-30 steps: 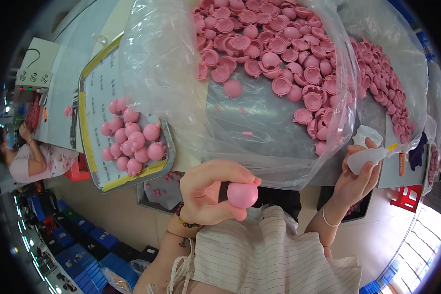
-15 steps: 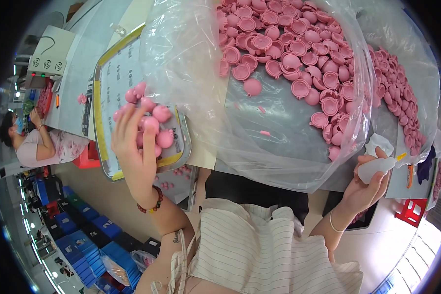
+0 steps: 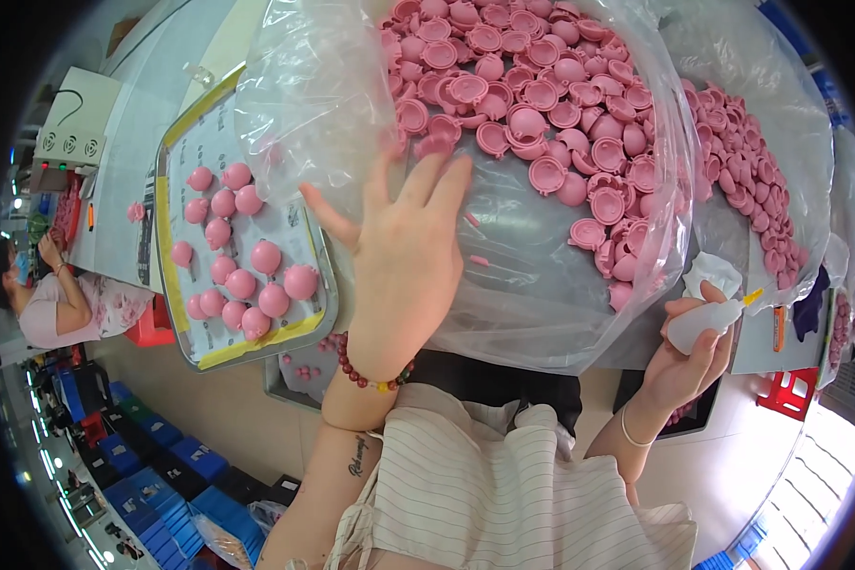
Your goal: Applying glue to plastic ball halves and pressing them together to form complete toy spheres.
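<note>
My left hand (image 3: 404, 242) reaches over the near left part of a clear plastic bag (image 3: 532, 313), fingers spread and nothing held. Its fingertips come close to a heap of hollow pink half-shells (image 3: 541, 95) lying on the bag. At the right, the fingers of my right hand (image 3: 693, 347) wrap round a white squeeze bottle (image 3: 701, 326) with a yellow tip (image 3: 752, 296) pointing to the upper right. Left of my left hand, a tray (image 3: 328, 302) edged with yellow tape carries several round pink balls (image 3: 266, 256), spread out over its lining.
A crumpled white tissue (image 3: 714, 275) lies beside the bottle. Farther right is another bag of pink shells (image 3: 755, 190), with an orange-handled tool (image 3: 779, 328) nearby. A co-worker (image 3: 52, 294) sits at the far left. Red stools (image 3: 788, 391) and stacked blue bins (image 3: 147, 508) stand below.
My left hand has let go of the pink balls over the tray and swung right to the bag of shells. The balls now lie apart on the tray. My right hand still holds the bottle.
</note>
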The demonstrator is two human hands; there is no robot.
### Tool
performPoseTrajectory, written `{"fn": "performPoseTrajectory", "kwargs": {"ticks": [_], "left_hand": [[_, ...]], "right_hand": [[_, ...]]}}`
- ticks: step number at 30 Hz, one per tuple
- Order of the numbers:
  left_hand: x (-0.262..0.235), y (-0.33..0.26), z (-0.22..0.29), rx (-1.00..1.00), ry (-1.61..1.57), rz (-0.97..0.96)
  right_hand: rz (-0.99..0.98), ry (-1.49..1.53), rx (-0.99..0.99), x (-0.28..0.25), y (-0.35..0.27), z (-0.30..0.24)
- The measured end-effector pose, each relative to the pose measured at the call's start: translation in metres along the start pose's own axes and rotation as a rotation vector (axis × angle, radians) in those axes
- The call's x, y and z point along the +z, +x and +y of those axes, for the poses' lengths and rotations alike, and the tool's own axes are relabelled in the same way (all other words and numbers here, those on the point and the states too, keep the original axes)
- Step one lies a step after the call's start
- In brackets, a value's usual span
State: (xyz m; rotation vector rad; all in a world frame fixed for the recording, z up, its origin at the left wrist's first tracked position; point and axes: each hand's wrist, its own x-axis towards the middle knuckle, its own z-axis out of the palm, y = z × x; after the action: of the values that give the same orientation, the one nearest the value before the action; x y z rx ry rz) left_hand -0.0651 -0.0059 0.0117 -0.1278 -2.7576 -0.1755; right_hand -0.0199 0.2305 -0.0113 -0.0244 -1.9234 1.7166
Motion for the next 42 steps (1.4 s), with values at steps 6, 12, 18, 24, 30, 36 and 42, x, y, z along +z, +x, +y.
{"fn": "performPoseTrajectory", "kwargs": {"ticks": [6, 12, 18, 24, 30, 36, 42], "left_hand": [[-0.003, -0.003, -0.006, 0.003, -0.083, -0.061], [-0.018, -0.011, -0.003, 0.043, -0.293, 0.236], [-0.016, -0.048, 0.018, 0.067, -1.978, -0.276], [-0.012, -0.057, 0.042, -0.429, -2.239, -0.620], [0.003, -0.067, 0.032, -0.380, -2.361, -0.626], [-0.007, -0.065, 0.030, -0.321, -2.310, -0.597], [-0.004, -0.067, 0.034, -0.260, -2.208, -0.482]], "right_hand": [[-0.012, 0.009, -0.005, -0.003, 0.000, 0.005], [0.082, 0.064, -0.005, -0.004, -0.006, -0.003], [-0.034, 0.121, 0.061, 0.031, -0.027, -0.040], [-0.333, 0.440, 0.312, 0.039, -0.035, -0.050], [-0.173, 0.244, 0.155, 0.040, -0.037, -0.034], [-0.071, 0.408, 0.023, 0.034, -0.026, -0.029], [-0.227, 0.312, -0.386, 0.035, -0.016, -0.023]]}}
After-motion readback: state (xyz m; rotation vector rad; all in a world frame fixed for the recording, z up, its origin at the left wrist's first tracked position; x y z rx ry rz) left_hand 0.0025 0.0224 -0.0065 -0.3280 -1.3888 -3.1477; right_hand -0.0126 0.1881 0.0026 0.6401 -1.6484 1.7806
